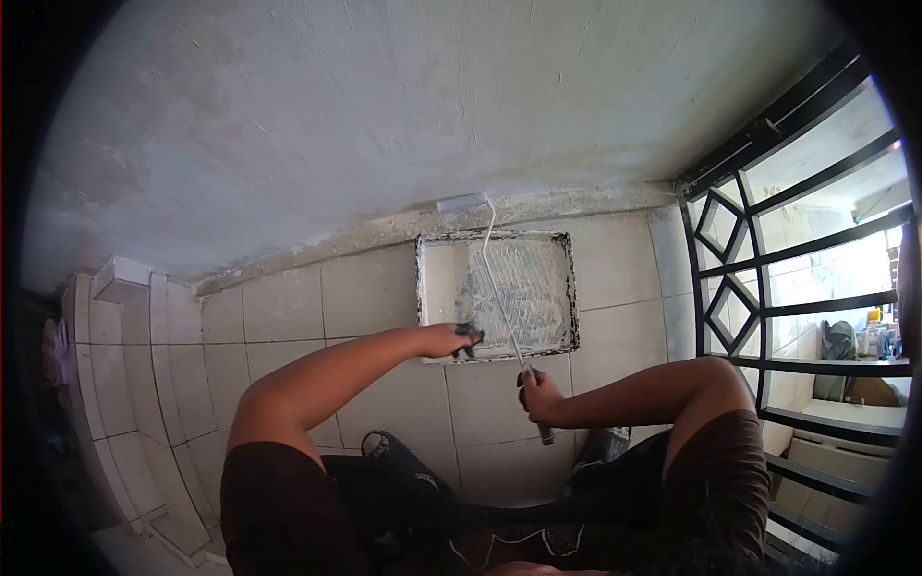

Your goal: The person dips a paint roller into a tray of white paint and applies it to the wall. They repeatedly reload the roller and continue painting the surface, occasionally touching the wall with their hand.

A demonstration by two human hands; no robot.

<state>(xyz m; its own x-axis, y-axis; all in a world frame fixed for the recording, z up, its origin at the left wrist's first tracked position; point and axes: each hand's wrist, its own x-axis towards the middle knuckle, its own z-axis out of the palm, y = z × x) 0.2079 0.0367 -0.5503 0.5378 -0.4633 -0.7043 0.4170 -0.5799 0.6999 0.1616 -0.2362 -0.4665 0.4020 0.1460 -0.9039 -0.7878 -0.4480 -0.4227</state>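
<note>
Head view. The right hand [543, 396] is closed around the handle of the roller [463, 202], whose sleeve lies at the foot of the wall [384, 115], beyond the tray [575, 288]. The step in hand appears to be rolling low on the wall; any further stroke would call for a firm grip and even pressure. The left hand [445, 340] is at the tray's near rim; its grip cannot be told. The roller's sleeve is pale, its rod [504, 307] thin and bent; streaked white paint [538, 288] coats the tray.
</note>
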